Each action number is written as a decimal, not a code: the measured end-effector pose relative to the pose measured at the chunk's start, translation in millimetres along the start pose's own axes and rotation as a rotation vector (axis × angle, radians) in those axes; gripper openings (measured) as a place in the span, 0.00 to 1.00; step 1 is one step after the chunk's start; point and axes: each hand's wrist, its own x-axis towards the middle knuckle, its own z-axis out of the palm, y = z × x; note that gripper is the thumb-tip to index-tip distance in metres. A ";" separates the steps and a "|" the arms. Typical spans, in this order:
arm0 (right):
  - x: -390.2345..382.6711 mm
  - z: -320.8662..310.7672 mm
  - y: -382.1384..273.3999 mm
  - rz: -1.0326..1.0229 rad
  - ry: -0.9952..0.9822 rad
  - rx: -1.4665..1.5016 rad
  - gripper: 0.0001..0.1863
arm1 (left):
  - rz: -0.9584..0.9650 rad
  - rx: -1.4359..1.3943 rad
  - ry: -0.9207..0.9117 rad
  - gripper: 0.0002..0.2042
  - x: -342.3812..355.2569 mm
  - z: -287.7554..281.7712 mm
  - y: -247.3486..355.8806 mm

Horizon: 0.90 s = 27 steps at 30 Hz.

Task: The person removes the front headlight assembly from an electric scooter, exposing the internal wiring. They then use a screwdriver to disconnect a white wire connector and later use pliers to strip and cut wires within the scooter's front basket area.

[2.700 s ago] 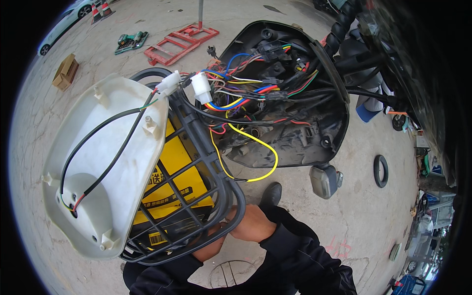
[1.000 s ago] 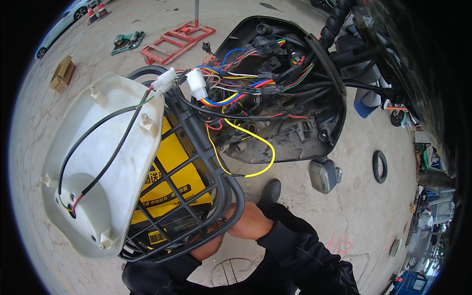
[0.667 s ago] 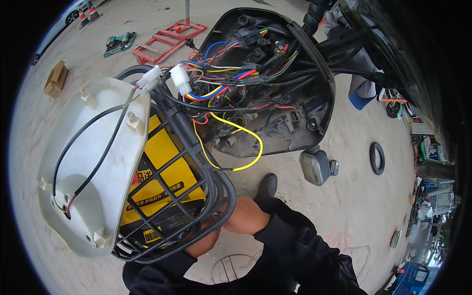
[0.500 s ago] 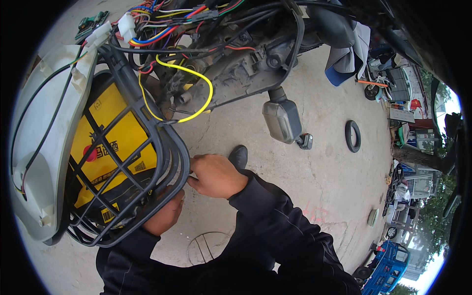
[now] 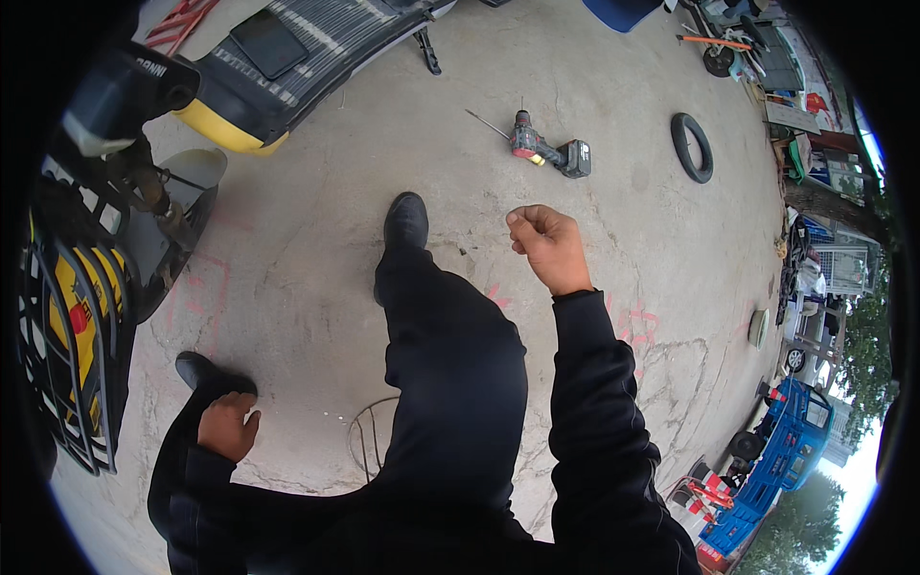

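Note:
My right hand (image 5: 551, 251) is raised over the concrete floor with its fingers pinched together; whatever may be between them is too small to make out. Beyond it on the floor lies a cordless drill (image 5: 548, 153), with a thin screwdriver-like shaft (image 5: 487, 124) beside it. Low on the left, my left hand (image 5: 228, 428) hangs by my left leg, thumb apart from the fingers and nothing seen in it. The scooter's black wire basket (image 5: 112, 359), with a yellow and black package (image 5: 79, 321) inside, stands at the left edge, away from both hands.
The scooter's footboard (image 5: 331, 43) carries a dark flat phone-like slab (image 5: 268, 44). A black tyre (image 5: 692, 149) lies at the right. Behind my legs is a round wire rack (image 5: 366, 436). A blue truck (image 5: 781, 450) and piled goods line the far right.
Both hands have come off the basket: the right moved right and up, the left down and left. My view has turned, putting the basket at the left edge and bringing the drill into sight.

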 end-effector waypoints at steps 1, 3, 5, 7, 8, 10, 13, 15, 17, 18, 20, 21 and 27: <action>0.1 -6.4 32.9 0.109 0.014 -0.048 0.16 | 0.012 -0.002 -0.026 0.09 0.6 8.3 3.3; -0.8 -12.1 88.9 0.195 0.032 -0.117 0.20 | 0.014 -0.011 -0.106 0.10 2.8 25.4 14.3; 7.5 -15.7 126.8 0.175 0.048 -0.192 0.22 | -0.003 -0.049 -0.224 0.12 6.5 45.1 29.5; 31.6 -13.8 150.4 0.181 0.080 -0.270 0.24 | -0.027 -0.170 -0.309 0.14 11.4 68.1 45.2; 49.1 -10.4 157.1 0.160 0.092 -0.301 0.26 | -0.048 -0.194 -0.355 0.15 13.6 78.7 51.5; 90.3 0.2 165.7 0.103 0.112 -0.383 0.27 | -0.140 -0.257 -0.455 0.16 17.7 96.5 58.9; 174.3 19.0 169.3 0.003 0.131 -0.593 0.29 | -0.178 -0.318 -0.423 0.13 24.5 110.9 56.6; 234.7 28.4 168.9 -0.073 0.148 -0.812 0.29 | -0.274 -0.314 -0.431 0.14 27.9 113.2 50.1; 294.6 27.2 169.5 -0.139 0.049 -1.011 0.34 | -0.337 -0.329 -0.384 0.14 31.8 112.8 42.9; 319.5 27.5 171.4 -0.164 0.060 -1.067 0.32 | -0.364 -0.332 -0.365 0.14 32.9 112.1 39.8; 353.3 25.4 179.9 -0.268 0.141 -1.200 0.22 | -0.383 -0.351 -0.305 0.13 35.6 112.5 36.0; 363.6 25.8 185.8 -0.292 0.143 -1.212 0.22 | -0.397 -0.360 -0.310 0.13 37.3 113.0 34.6; 375.6 43.0 211.3 -0.277 0.205 -1.418 0.17 | -0.404 -0.374 -0.340 0.12 46.9 115.9 26.9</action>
